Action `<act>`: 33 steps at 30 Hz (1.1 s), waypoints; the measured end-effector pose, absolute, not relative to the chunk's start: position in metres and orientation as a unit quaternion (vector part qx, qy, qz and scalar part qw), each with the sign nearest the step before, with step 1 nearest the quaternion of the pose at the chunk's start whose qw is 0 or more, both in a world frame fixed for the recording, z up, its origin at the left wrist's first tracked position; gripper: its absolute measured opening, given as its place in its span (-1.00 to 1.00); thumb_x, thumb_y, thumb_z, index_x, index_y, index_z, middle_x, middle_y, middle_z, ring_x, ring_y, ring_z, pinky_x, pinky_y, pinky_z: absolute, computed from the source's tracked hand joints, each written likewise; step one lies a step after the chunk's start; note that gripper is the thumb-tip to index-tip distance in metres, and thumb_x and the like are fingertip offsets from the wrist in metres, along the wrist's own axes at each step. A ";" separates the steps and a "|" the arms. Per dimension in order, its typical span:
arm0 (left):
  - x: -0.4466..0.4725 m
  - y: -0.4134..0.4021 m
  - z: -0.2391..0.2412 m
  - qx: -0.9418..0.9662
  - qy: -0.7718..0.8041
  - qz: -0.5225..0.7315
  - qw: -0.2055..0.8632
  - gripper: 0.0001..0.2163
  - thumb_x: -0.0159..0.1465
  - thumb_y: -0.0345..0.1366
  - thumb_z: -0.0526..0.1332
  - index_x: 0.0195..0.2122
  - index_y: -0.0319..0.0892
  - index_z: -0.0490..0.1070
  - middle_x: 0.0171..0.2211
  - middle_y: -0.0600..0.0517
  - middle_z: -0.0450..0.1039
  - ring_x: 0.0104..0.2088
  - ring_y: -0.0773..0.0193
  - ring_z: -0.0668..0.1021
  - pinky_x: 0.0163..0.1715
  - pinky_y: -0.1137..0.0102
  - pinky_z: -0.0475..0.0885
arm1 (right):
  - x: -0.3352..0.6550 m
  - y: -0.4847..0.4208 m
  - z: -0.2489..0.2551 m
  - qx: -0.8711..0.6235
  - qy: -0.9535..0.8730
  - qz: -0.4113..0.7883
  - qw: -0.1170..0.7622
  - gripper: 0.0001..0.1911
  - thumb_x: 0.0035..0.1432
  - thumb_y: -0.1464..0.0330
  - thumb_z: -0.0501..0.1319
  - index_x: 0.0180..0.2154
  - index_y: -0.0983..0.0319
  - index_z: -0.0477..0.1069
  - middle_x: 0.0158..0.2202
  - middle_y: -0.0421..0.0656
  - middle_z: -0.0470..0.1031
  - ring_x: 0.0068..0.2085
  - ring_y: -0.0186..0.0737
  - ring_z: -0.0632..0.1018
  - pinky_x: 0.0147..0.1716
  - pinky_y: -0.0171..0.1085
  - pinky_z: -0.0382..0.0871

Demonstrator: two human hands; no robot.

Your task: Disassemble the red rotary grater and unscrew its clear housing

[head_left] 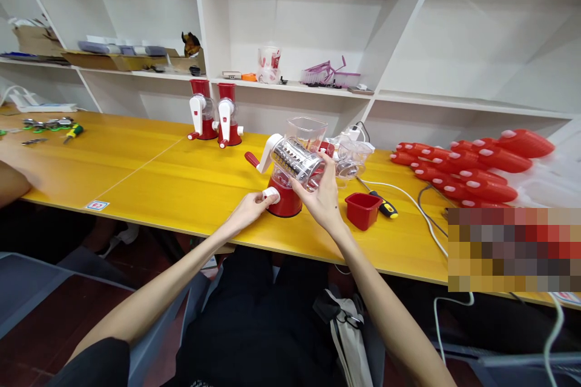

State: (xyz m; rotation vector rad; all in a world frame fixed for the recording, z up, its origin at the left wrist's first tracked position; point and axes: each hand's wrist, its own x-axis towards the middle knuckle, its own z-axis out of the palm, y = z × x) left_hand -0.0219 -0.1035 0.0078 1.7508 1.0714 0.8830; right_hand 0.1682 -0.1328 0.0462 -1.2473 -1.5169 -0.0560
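Note:
A rotary grater stands on the table in front of me, with a red base (285, 199), a clear hopper (307, 132) and a metal drum (297, 158). Its white crank (271, 151) with a red handle points to the left. My left hand (247, 213) pinches the white knob (271, 195) on the base's left side. The fingers of my right hand (323, 193) wrap round the right end of the grater's drum housing, thumb below and fingers above. The red pusher cup (362, 210) sits just right of it on the table.
Two assembled graters (227, 115) stand at the back left. Clear plastic housings (351, 154) and a screwdriver (385, 204) lie to the right, near a white cable (420, 211). Several red bases in plastic wrap (472, 166) are stacked far right. Metal drums (48, 124) lie far left.

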 end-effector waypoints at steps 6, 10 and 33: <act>-0.021 -0.103 0.009 0.720 0.436 0.358 0.404 -0.46 0.16 0.21 0.16 -0.34 -0.30 0.43 -0.46 0.08 0.29 -0.41 0.32 0.29 -0.37 0.41 0.19 | 0.168 -0.134 0.047 -0.531 -0.642 -0.023 0.553 -0.20 0.06 -0.13 0.22 0.19 0.10 0.06 0.19 0.02 0.27 0.20 0.00 0.41 0.20 0.19 0.39; -0.022 -0.102 0.005 0.724 0.441 0.363 0.386 -0.46 0.16 0.24 0.16 -0.38 -0.26 0.37 -0.48 0.11 0.24 -0.43 0.33 0.26 -0.36 0.40 0.17 | 0.168 -0.133 0.046 -0.529 -0.642 -0.021 0.555 -0.19 0.05 -0.14 0.22 0.19 0.12 0.06 0.19 0.02 0.27 0.21 -0.02 0.40 0.21 0.16 0.39; -0.023 -0.104 0.007 0.730 0.475 0.370 0.323 -0.49 0.18 0.25 0.14 -0.49 -0.16 0.19 -0.55 0.15 0.16 -0.50 0.36 0.23 -0.44 0.40 0.08 | 0.173 -0.122 0.052 -0.510 -0.661 0.002 0.550 -0.16 0.01 -0.14 0.26 0.18 0.16 0.11 0.17 0.03 0.31 0.13 -0.10 0.45 0.11 0.03 0.48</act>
